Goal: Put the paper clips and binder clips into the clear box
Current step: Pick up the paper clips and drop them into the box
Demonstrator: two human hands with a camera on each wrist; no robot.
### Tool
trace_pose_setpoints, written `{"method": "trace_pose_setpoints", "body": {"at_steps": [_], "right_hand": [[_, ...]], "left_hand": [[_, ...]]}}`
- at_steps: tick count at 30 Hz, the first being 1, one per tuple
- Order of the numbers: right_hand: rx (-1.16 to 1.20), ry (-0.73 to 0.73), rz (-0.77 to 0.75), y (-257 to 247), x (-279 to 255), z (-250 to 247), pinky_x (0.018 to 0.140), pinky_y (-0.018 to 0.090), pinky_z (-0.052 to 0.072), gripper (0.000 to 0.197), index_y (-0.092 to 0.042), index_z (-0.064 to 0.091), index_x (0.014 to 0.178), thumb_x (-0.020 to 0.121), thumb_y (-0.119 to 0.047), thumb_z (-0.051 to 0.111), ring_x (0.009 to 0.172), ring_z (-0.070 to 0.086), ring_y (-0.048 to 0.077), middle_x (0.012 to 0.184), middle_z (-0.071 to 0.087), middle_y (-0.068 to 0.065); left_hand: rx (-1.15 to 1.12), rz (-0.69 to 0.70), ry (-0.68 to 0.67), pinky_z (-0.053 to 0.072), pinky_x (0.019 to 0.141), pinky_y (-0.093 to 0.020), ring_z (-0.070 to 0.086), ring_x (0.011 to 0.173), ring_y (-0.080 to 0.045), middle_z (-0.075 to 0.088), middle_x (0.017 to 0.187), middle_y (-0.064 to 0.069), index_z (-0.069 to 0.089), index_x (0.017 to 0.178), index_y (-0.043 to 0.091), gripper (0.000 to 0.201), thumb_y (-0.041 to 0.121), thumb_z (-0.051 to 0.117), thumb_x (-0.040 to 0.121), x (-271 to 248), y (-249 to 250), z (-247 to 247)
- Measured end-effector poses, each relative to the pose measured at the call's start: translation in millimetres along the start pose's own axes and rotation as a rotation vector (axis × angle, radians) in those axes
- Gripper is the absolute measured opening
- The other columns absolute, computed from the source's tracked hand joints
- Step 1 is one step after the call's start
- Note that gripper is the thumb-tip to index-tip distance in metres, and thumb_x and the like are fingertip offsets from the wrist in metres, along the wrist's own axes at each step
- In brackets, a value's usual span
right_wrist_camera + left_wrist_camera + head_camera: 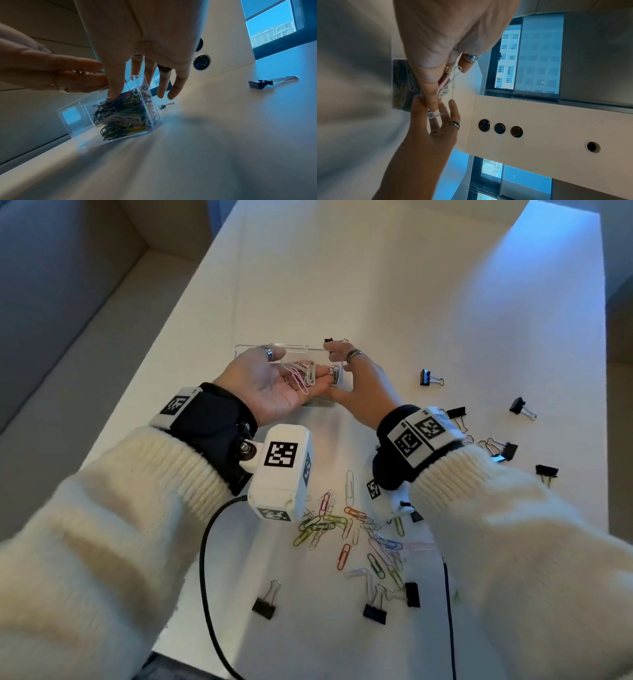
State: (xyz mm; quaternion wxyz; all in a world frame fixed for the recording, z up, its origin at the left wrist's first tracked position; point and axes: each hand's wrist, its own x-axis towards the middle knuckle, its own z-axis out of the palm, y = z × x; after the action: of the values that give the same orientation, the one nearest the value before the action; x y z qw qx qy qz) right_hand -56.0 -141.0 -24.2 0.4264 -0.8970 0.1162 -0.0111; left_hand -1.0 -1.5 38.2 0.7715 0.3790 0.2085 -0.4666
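Note:
The clear box (274,348) stands mid-table, its near compartment packed with coloured paper clips (120,116). My left hand (270,381) lies palm up over the box, and several pink and white paper clips (301,376) rest on its flat fingers. My right hand (363,385) faces it from the right with straight fingers. Its thumb (113,93) reaches down onto the clips in the box. A white clip (433,115) sits where the two hands meet. Loose paper clips (342,529) lie near me, and black binder clips (430,378) are scattered around.
More binder clips lie at right (520,407), (500,448) and near the front (267,601), (375,606). A black cable (205,559) runs along the table's left edge. A wall panel with round buttons (500,128) stands behind the table.

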Motion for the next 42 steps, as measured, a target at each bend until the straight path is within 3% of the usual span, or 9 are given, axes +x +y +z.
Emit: {"method": "trace_pose_setpoints", "body": {"at_steps": [7, 12, 15, 18, 21, 24, 32, 38, 42], "right_hand": [[-0.005, 0.01, -0.012, 4, -2, -2, 0.085, 0.021, 0.036, 0.053, -0.023, 0.045, 0.127, 0.079, -0.03, 0.068, 0.096, 0.045, 0.008, 0.119, 0.054, -0.001], [-0.052, 0.01, -0.002, 6, -3, -2, 0.088, 0.027, 0.039, 0.062, -0.028, 0.037, 0.135, 0.08, -0.03, 0.067, 0.11, 0.049, 0.019, 0.126, 0.052, -0.001], [-0.053, 0.097, -0.053, 3, -9, -2, 0.092, 0.033, 0.044, 0.064, -0.024, 0.039, 0.135, 0.078, -0.024, 0.069, 0.11, 0.051, 0.022, 0.129, 0.048, 0.002], [-0.137, 0.206, -0.164, -1, -16, -2, 0.085, 0.034, 0.047, 0.046, -0.017, 0.05, 0.119, 0.078, -0.021, 0.069, 0.102, 0.055, 0.022, 0.121, 0.048, 0.005], [-0.21, 0.283, -0.25, 3, -20, -2, 0.083, 0.041, 0.049, 0.019, -0.013, 0.063, 0.094, 0.078, -0.022, 0.067, 0.095, 0.056, 0.025, 0.106, 0.054, 0.007], [-0.28, 0.323, -0.263, 8, -19, -2, 0.079, 0.043, 0.048, 0.009, -0.013, 0.07, 0.082, 0.08, -0.021, 0.065, 0.09, 0.055, 0.027, 0.092, 0.063, 0.006], [-0.217, 0.44, -0.284, -1, -17, -12, 0.076, 0.035, 0.045, 0.013, -0.006, 0.067, 0.083, 0.086, -0.015, 0.057, 0.078, 0.057, 0.026, 0.079, 0.065, 0.009], [-0.141, 0.37, -0.274, -9, -12, 0, 0.075, 0.02, 0.038, 0.009, -0.007, 0.066, 0.082, 0.084, -0.013, 0.058, 0.078, 0.057, 0.021, 0.079, 0.067, 0.005], [-0.209, 0.295, -0.242, 1, -15, 2, 0.082, 0.035, 0.042, 0.02, -0.01, 0.072, 0.082, 0.084, -0.025, 0.059, 0.091, 0.051, 0.024, 0.091, 0.069, 0.002]], "left_hand": [[0.01, -0.044, -0.068, 0.045, 0.089, -0.049, 0.048, 0.115, -0.05, 0.044, 0.125, -0.042, 0.027, 0.13, -0.022, 0.06, 0.028, 0.03, 0.097, -3, 9, 2], [0.193, -0.007, -0.099, 0.058, 0.067, -0.044, 0.067, 0.084, -0.044, 0.062, 0.095, -0.039, 0.04, 0.106, -0.017, 0.038, 0.018, 0.03, 0.094, -18, 16, 4], [0.488, 0.151, -0.004, 0.057, 0.077, -0.032, 0.067, 0.089, -0.027, 0.064, 0.1, -0.021, 0.049, 0.096, 0.003, 0.018, 0.008, 0.032, 0.092, -21, 16, 2], [0.994, 0.452, 0.132, 0.053, 0.082, -0.03, 0.058, 0.097, -0.017, 0.059, 0.109, -0.007, 0.056, 0.107, 0.011, 0.025, 0.001, 0.038, 0.092, -13, 10, -10], [1.68, 0.716, 0.129, 0.039, 0.094, -0.026, 0.053, 0.108, -0.018, 0.06, 0.119, -0.005, 0.058, 0.119, 0.012, 0.033, 0.002, 0.048, 0.089, -4, 0, -25], [1.972, 0.792, 0.078, 0.033, 0.1, -0.027, 0.048, 0.121, -0.025, 0.053, 0.132, -0.01, 0.054, 0.126, 0.008, 0.039, 0.005, 0.051, 0.088, 8, -8, -40], [1.998, 0.858, 0.121, 0.034, 0.105, -0.046, 0.039, 0.131, -0.026, 0.052, 0.135, -0.007, 0.052, 0.13, 0.015, 0.045, 0.002, 0.048, 0.086, 23, -16, -52], [1.851, 0.902, 0.225, 0.033, 0.101, -0.033, 0.043, 0.123, -0.024, 0.056, 0.126, -0.01, 0.046, 0.128, 0.011, 0.04, 0.007, 0.051, 0.088, 21, -21, -45], [1.765, 0.932, 0.229, 0.033, 0.097, -0.033, 0.043, 0.122, -0.026, 0.055, 0.129, -0.009, 0.041, 0.13, 0.007, 0.045, 0.008, 0.056, 0.087, 16, -24, -42]]}}
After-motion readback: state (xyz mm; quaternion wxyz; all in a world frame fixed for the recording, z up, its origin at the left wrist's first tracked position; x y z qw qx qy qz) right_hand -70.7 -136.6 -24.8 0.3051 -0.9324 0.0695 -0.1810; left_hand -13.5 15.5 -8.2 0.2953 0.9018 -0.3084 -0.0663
